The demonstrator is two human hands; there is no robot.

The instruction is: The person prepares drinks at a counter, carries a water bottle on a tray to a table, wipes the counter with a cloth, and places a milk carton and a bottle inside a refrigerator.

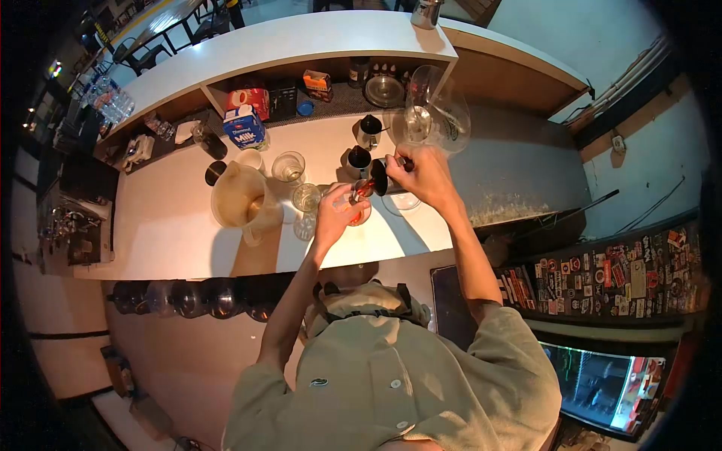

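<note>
My right hand (pixel 423 174) is closed round a small pitcher with a black rim (pixel 380 179), tipped toward the left. Red liquid shows just below its mouth. My left hand (pixel 335 214) pinches a small metal jigger (pixel 355 198) close under that mouth, with red in or around it. Beneath the jigger, partly hidden by my fingers, stands a glass (pixel 364 216) with red in it. Two similar small pitchers, one nearer (pixel 359 161) and one farther (pixel 369 132), stand just behind my hands. To the left are a clear glass (pixel 306 197) and a taller one (pixel 289 167).
A large plastic pitcher (pixel 239 199) stands left on the white counter (pixel 165 225), near a milk carton (pixel 246 129). Large clear glassware (pixel 448 120) is at the back right. A raised shelf (pixel 301 37) edges the far side. Stickers cover a panel (pixel 617 274) at right.
</note>
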